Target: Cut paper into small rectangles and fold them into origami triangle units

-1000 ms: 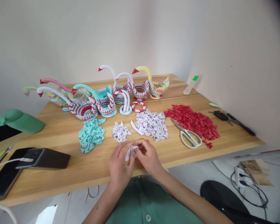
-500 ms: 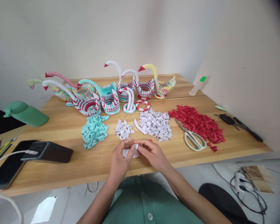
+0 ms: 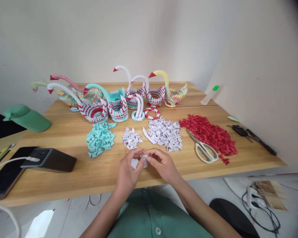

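My left hand (image 3: 129, 168) and my right hand (image 3: 163, 165) meet near the table's front edge, fingers curled and thumbs close together. Between their fingertips both pinch a small white folded paper piece (image 3: 144, 156); its exact folds are partly hidden. Beneath them lies some white paper (image 3: 134, 163), mostly covered by the hands. Just beyond the fingers is a small pile of white folded paper pieces (image 3: 131, 138), with a larger white pile (image 3: 166, 134) to its right. A short curved white strip of joined pieces (image 3: 148, 136) rests between these piles.
Turquoise pieces (image 3: 100, 139) lie left, red pieces (image 3: 211, 134) right, beside scissors (image 3: 206, 151). Several paper swans (image 3: 95, 110) and a red-and-white ring (image 3: 152, 113) stand behind. A black device (image 3: 51, 160), phone (image 3: 11, 170) and green flask (image 3: 27, 118) are at left; keys (image 3: 239, 131) at right.
The view has shifted slightly. My hands stay together, with small finger movements turning the white paper piece. A bit of red seen by my right fingers is now out of sight.
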The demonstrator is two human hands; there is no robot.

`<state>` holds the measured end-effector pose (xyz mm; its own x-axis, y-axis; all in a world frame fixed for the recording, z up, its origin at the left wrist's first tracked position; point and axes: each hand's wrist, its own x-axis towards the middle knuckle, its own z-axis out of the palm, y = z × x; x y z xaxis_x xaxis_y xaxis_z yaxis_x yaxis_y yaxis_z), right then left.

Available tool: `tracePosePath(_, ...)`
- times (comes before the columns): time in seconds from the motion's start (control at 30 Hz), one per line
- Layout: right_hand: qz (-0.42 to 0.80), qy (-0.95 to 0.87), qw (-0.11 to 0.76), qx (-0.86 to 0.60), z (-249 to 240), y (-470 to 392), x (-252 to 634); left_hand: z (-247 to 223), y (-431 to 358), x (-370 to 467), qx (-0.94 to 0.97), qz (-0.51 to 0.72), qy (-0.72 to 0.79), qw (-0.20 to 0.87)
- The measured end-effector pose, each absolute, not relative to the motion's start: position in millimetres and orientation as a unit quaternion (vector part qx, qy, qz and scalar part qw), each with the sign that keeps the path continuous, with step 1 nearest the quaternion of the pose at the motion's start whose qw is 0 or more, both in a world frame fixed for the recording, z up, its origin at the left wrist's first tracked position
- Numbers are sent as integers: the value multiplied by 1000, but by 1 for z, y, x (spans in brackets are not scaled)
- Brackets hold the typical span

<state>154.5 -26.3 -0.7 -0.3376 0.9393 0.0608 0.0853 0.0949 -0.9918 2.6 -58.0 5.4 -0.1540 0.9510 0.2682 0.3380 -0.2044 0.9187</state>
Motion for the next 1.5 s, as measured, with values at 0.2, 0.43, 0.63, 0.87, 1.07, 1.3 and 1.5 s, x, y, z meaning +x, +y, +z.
tracePosePath(0.2,505,-629,427,-409,2,-28,153,5,-65,10,599,529,556,229)
tracePosePath(0.43,497,-614,449,-417,5,-31,151,-3,-67,15,630,516,565,130)
tracePosePath(0.63,469,-602,465,-448,5,-35,151,-9,-68,17,657,510,552,50)
tracePosePath(0.87,502,-570,475,-445,3,-35,149,-15,-67,15,676,496,544,11)
tracePosePath(1.07,547,-556,455,-429,8,-32,155,-9,-66,14,660,490,565,67)
tracePosePath(1.3,542,-560,455,-430,8,-32,155,-8,-65,13,661,493,562,62)
tracePosePath(1.5,530,-555,465,-442,5,-33,152,-10,-64,14,663,496,559,39)
